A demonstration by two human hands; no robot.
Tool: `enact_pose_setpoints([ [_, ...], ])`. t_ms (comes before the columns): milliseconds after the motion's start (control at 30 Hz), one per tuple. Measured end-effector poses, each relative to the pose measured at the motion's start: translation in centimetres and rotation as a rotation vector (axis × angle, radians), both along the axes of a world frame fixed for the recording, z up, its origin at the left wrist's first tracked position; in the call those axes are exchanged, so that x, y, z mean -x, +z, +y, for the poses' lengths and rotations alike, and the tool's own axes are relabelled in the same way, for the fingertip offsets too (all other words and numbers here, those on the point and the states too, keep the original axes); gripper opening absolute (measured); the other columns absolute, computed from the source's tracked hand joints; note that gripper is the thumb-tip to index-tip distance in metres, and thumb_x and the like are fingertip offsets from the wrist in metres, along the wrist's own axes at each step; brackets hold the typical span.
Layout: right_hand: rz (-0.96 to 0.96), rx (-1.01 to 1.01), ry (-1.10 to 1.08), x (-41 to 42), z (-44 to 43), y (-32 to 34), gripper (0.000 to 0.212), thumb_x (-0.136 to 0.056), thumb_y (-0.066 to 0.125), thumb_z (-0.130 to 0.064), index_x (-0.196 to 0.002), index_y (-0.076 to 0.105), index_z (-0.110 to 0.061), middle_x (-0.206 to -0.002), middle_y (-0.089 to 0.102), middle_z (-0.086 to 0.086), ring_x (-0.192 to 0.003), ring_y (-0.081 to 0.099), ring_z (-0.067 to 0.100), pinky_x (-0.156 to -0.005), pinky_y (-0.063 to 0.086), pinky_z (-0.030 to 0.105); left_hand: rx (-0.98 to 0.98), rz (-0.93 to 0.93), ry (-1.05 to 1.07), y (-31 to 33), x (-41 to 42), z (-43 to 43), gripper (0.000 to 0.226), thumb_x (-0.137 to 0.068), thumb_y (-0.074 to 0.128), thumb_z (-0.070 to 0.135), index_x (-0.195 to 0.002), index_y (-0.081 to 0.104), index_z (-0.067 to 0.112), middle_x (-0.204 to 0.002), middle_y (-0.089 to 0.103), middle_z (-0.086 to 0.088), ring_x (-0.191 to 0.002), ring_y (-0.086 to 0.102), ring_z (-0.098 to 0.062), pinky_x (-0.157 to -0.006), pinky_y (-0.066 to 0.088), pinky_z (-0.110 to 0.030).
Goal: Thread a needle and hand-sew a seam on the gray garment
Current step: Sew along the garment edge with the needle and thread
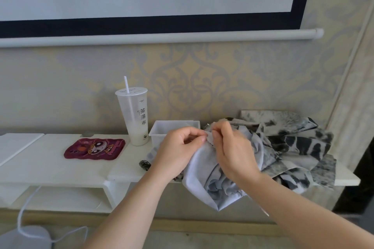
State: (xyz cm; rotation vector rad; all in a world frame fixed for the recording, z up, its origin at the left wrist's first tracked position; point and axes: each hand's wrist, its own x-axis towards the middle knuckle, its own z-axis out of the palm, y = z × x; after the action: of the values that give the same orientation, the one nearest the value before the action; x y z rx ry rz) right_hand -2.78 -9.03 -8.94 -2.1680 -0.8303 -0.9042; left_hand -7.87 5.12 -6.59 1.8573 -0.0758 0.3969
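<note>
- At the white shelf (60,168), our left hand (178,145) and right hand (234,153) meet at the top edge of the gray garment (202,180), which spills over the shelf front beside a heap of patterned cloth (299,143).
- Both hands pinch that edge, thumb against forefinger; we cannot make out a needle.
- We judge this to be the seam-stitching step; the next stitch calls for a taut fold and a clean pull of thread.
</note>
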Motion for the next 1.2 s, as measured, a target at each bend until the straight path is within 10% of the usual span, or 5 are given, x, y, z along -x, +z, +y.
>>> enact_pose_setpoints([
  [400, 0.030, 0.143, 0.025, -1.2, -2.7, 0.9, 0.009, -0.099, 0.041, -0.019, -0.097, 0.047, -0.014, -0.045, 0.043, -0.004, -0.042, 0.045, 0.022, -0.043, 0.036, 0.037, -0.452, 0.027, 0.035, -1.0, -0.2, 0.1, 0.016, -0.089, 0.064, 0.020, -0.104, 0.070, 0.022, -0.077, 0.060, 0.020, -0.067, 0.053, 0.011, -0.064, 0.038, -0.001],
  [867, 0.216, 0.565, 0.128, -2.0, -3.5, 4.6, 0.015, -0.091, 0.056, -0.015, -0.095, 0.069, -0.020, -0.092, 0.062, -0.007, -0.085, 0.045, 0.006, -0.077, 0.043, 0.025, -0.141, 0.164, 0.016, -1.1, -0.5, -0.1, 0.006, -0.088, 0.065, 0.021, -0.086, 0.070, 0.021, -0.082, 0.072, 0.006, -0.078, 0.065, -0.007, -0.070, 0.048, -0.016],
  [1200, 0.289, 0.606, 0.155, -1.5, -2.8, 5.3, 0.021, -0.089, 0.054, -0.009, -0.095, 0.070, -0.022, -0.077, 0.049, -0.024, -0.076, 0.048, 0.000, -0.077, 0.049, 0.031, -0.135, 0.168, 0.012, -1.1, -0.3, 0.1, 0.007, -0.088, 0.065, 0.020, -0.088, 0.071, 0.018, -0.074, 0.069, 0.008, -0.062, 0.058, 0.004, -0.058, 0.043, -0.008],
])
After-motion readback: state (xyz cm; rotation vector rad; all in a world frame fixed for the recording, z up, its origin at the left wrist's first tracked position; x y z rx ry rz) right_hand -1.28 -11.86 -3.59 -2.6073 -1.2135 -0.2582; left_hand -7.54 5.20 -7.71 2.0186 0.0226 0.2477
